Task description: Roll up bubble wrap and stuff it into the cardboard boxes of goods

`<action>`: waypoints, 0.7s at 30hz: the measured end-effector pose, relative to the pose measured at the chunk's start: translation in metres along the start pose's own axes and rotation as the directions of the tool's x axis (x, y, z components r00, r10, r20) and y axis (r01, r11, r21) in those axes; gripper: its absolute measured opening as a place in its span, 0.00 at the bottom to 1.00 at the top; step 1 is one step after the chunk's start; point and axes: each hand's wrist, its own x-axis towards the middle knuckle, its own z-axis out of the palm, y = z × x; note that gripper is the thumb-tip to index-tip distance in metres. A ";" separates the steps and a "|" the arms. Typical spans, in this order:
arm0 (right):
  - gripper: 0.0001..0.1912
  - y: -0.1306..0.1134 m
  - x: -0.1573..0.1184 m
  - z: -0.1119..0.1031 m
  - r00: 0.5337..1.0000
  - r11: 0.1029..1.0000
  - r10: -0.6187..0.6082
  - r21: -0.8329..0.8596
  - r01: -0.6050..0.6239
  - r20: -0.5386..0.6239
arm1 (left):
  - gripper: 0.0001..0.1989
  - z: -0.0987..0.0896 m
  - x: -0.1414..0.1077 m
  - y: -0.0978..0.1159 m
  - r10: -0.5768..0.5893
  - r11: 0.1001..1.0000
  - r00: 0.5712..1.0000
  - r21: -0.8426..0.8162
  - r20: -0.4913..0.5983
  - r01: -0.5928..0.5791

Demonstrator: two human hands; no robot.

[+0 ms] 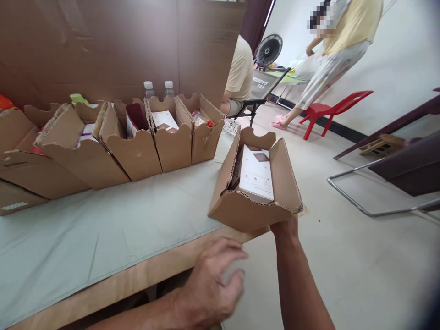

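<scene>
A cardboard box (254,211) with an open top is tilted at the right end of the table, and a white printed box (256,176) lies inside it. My right hand (285,225) is under its right side, mostly hidden by the cardboard; its fingers are out of sight. In front of the table edge, my left hand (220,279) is in the air with nothing in it, thumb and fingers apart and curved. A row of similar cardboard boxes (135,156) stands along the back of the table, holding packaged items, among them another white box (165,120).
Behind the row rise a large cardboard panel (137,50) and two capped bottles (148,89). Pale cloth covers the table (137,215). Beyond are a seated person, a standing person, a red chair (323,110), a fan (269,49) and a metal-framed chair (367,213) at right.
</scene>
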 end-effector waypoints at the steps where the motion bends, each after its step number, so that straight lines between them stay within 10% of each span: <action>1: 0.22 0.001 -0.016 -0.004 1.000 1.000 0.016 0.022 -0.016 -0.014 | 0.18 -0.011 0.002 -0.002 -0.012 1.000 0.995 0.012 -0.102 0.014; 4: 0.22 0.010 -0.063 -0.009 0.999 0.996 0.051 0.073 -0.051 0.003 | 0.27 -0.035 0.012 -0.011 -0.135 0.987 0.940 0.038 -0.314 0.155; 8: 0.34 0.017 -0.090 -0.001 0.985 0.991 0.135 -0.026 -0.132 0.110 | 0.37 -0.035 0.037 -0.025 -0.178 0.976 0.959 0.082 -0.219 0.200; 21: 0.32 0.016 0.033 -0.013 0.969 0.989 0.141 -0.081 -0.127 0.202 | 0.35 -0.016 0.080 -0.068 0.052 0.961 0.998 0.269 0.038 -0.060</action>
